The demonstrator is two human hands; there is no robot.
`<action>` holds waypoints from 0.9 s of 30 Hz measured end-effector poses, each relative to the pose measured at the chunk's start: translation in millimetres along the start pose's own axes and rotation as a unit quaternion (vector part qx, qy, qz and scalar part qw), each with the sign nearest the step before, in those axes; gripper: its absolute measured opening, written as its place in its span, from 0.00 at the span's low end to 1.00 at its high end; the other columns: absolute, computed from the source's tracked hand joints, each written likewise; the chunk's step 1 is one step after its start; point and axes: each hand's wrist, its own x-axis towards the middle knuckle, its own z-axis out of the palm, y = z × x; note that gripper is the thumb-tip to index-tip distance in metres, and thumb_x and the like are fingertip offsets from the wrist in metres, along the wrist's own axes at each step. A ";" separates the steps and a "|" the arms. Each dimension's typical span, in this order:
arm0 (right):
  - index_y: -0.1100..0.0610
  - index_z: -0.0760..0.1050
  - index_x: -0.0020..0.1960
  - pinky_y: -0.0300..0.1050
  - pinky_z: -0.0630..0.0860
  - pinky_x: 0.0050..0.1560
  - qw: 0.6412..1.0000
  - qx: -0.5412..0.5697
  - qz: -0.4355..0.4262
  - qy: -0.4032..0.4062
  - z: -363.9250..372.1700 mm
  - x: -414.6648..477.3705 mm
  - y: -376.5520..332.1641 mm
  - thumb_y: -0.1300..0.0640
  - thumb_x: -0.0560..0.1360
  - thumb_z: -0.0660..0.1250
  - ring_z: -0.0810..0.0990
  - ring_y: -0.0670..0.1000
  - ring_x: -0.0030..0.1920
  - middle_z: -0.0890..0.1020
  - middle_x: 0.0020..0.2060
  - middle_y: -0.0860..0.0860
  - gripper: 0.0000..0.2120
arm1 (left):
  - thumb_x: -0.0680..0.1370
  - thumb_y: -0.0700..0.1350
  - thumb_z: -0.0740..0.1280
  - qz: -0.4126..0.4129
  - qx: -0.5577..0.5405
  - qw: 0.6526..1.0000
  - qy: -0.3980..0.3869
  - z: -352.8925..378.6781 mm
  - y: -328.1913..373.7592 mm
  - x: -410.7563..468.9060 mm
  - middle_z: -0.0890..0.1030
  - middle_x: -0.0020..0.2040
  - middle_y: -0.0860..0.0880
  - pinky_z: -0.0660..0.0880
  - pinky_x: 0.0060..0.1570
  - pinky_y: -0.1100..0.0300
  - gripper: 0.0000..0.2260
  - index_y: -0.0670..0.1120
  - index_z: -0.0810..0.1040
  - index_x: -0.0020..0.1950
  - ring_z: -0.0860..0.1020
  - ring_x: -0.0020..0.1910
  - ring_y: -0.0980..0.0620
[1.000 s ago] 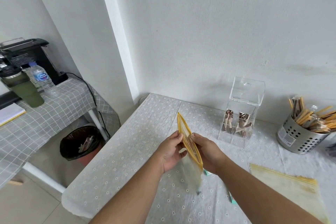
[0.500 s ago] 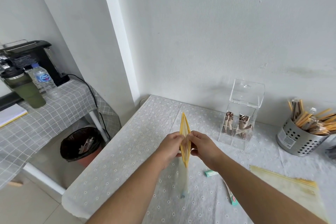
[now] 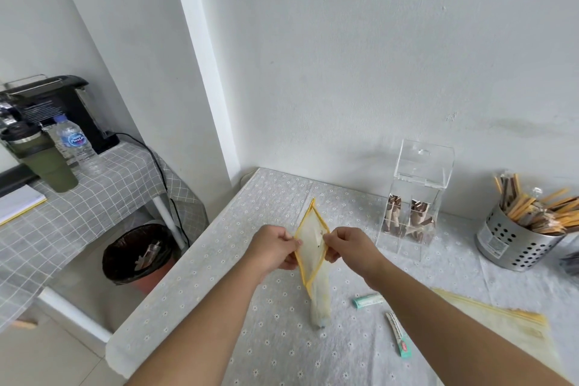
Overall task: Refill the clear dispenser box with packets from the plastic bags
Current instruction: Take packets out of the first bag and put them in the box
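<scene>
Bench (image 3: 200, 298), under a dotted cloth, carries every task item. The clear dispenser box (image 3: 416, 197) stands beyond and to the right of the right hand (image 3: 349, 249), well apart from it; its lid is raised, presumably to receive stock; its two compartments hold only a few brown packets (image 3: 407, 222) at the bottom, so refilling is judged barely begun. A second plastic bag (image 3: 501, 320) lies flat on the bench, right of the right forearm. The yellow-edged zip bag (image 3: 311, 244) hangs between both hands, above the bench; its mouth is drawn into a diamond. The left hand (image 3: 272, 247) pinches one lip; the right hand pinches the opposite lip; each pulls outward, evidently to widen the opening for reaching in or tipping out. The bag's contents cannot be told. Two green stick packets (image 3: 367, 301) lie loose on the bench nearer the person than the right hand, outside the box.
</scene>
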 end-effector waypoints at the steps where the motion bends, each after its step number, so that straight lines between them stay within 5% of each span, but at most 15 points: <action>1: 0.59 0.73 0.32 0.37 0.73 0.37 0.999 -0.027 -0.002 0.017 -3.9 2.3 -2.6 0.60 0.76 0.63 0.76 0.47 0.29 0.80 0.27 0.52 0.13 | 0.74 0.37 0.68 0.016 0.036 0.999 0.030 -3.6 4.8 3.0 0.79 0.32 0.43 0.80 0.28 0.60 0.09 0.42 0.73 0.35 0.79 0.24 0.53; 3: 0.58 0.73 0.29 0.42 0.72 0.37 0.995 -0.080 0.002 0.051 -12.6 6.0 -7.6 0.60 0.73 0.63 0.76 0.49 0.30 0.80 0.26 0.52 0.13 | 0.72 0.34 0.68 0.047 0.114 0.989 0.081 -12.7 15.1 9.5 0.79 0.29 0.44 0.79 0.26 0.61 0.09 0.43 0.74 0.34 0.79 0.21 0.54; 8: 0.58 0.74 0.28 0.39 0.69 0.31 0.980 -0.187 0.034 0.067 -37.2 7.9 -13.0 0.59 0.71 0.64 0.74 0.49 0.27 0.80 0.25 0.53 0.13 | 0.71 0.34 0.66 0.084 0.267 0.950 0.142 -45.8 39.0 20.9 0.79 0.26 0.45 0.82 0.40 0.52 0.10 0.47 0.73 0.33 0.83 0.31 0.44; 12: 0.59 0.75 0.29 0.42 0.75 0.38 0.979 -0.192 0.047 0.046 -41.0 6.6 -8.9 0.59 0.71 0.65 0.77 0.49 0.29 0.81 0.27 0.54 0.12 | 0.72 0.36 0.65 0.116 0.337 0.921 0.156 -59.8 54.4 25.4 0.76 0.26 0.50 0.79 0.41 0.57 0.08 0.45 0.76 0.35 0.83 0.38 0.43; 20: 0.55 0.72 0.31 0.45 0.78 0.39 0.965 -0.257 0.057 0.013 -25.8 5.2 8.0 0.55 0.72 0.68 0.77 0.49 0.31 0.80 0.30 0.51 0.12 | 0.74 0.42 0.65 0.200 0.413 0.877 0.142 -34.8 33.7 22.6 0.83 0.40 0.49 0.71 0.38 0.59 0.05 0.48 0.80 0.43 0.80 0.42 0.47; 24: 0.52 0.69 0.32 0.39 0.69 0.32 0.954 -0.262 -0.058 0.130 -11.1 4.5 2.2 0.54 0.72 0.69 0.71 0.47 0.30 0.73 0.27 0.46 0.12 | 0.75 0.43 0.65 0.204 0.395 0.887 0.122 -23.1 10.3 20.2 0.82 0.34 0.48 0.70 0.34 0.60 0.04 0.48 0.80 0.45 0.80 0.37 0.46; 27: 0.56 0.78 0.41 0.38 0.71 0.35 0.962 -0.234 -0.127 0.065 15.1 12.3 -10.8 0.60 0.73 0.66 0.73 0.46 0.31 0.77 0.30 0.48 0.03 | 0.75 0.44 0.66 0.214 0.379 0.893 0.111 -22.2 7.1 21.3 0.81 0.32 0.49 0.70 0.33 0.60 0.04 0.48 0.80 0.44 0.79 0.35 0.47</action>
